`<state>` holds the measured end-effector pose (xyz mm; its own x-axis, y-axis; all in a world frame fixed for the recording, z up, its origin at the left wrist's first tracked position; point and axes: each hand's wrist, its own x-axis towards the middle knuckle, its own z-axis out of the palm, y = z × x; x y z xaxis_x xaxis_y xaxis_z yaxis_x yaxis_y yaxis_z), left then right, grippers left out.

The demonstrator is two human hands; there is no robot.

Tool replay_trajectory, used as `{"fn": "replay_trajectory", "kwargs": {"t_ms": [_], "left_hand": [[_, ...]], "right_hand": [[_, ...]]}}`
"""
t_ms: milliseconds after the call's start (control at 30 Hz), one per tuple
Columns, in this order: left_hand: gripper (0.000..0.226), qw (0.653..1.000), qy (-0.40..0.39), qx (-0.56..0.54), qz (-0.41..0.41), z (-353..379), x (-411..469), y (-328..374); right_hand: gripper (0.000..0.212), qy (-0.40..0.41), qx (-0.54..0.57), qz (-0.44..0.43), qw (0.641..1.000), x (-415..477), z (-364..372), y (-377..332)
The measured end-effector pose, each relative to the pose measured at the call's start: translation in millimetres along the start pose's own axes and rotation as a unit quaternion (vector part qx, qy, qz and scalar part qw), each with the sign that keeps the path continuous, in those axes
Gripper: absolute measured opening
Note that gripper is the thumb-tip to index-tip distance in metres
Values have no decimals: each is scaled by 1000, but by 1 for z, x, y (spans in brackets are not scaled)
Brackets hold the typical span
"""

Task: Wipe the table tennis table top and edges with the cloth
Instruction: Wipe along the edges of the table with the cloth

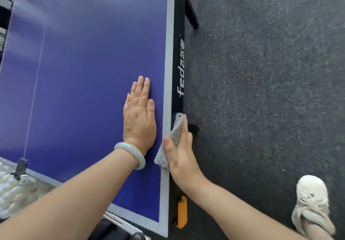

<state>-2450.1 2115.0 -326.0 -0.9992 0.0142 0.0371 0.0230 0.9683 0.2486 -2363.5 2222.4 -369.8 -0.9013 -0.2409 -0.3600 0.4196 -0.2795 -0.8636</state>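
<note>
We're in a games room, folks: blue table tennis table (pixel 84 53) filling the left of the frame, net (pixel 13 189) lower left, grey carpet (pixel 261 72) right (short, speckled pile).

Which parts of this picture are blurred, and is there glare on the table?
In the head view, the carpet and the shoe are smeared by motion; the left hand, the right hand and the cloth look fairly sharp; pale glare lies on the far part of the table top.
</note>
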Motion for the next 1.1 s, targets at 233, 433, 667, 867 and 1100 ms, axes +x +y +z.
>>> {"fn": "replay_trajectory", "kwargs": {"t_ms": [233, 433, 667, 867, 1100], "left_hand": [[55, 1000, -4, -11, -3, -1, 1, 0], [49, 1000, 9, -1, -3, 3, 1, -3], [48, 1000, 9, 6, 0, 2, 3, -3], [49, 1000, 11, 4, -2, 3, 2, -4], [49, 1000, 13, 7, -5, 3, 0, -2]], "right_hand": [[72, 100, 16, -29, 994, 93, -10, -36], [74, 19, -27, -41, 999, -69, 22, 37], [76, 47, -23, -21, 998, 5, 3, -9], [78, 1, -127, -67, 990, -85, 20, 32], [76, -3, -254, -68, 965, -127, 29, 55]]}}
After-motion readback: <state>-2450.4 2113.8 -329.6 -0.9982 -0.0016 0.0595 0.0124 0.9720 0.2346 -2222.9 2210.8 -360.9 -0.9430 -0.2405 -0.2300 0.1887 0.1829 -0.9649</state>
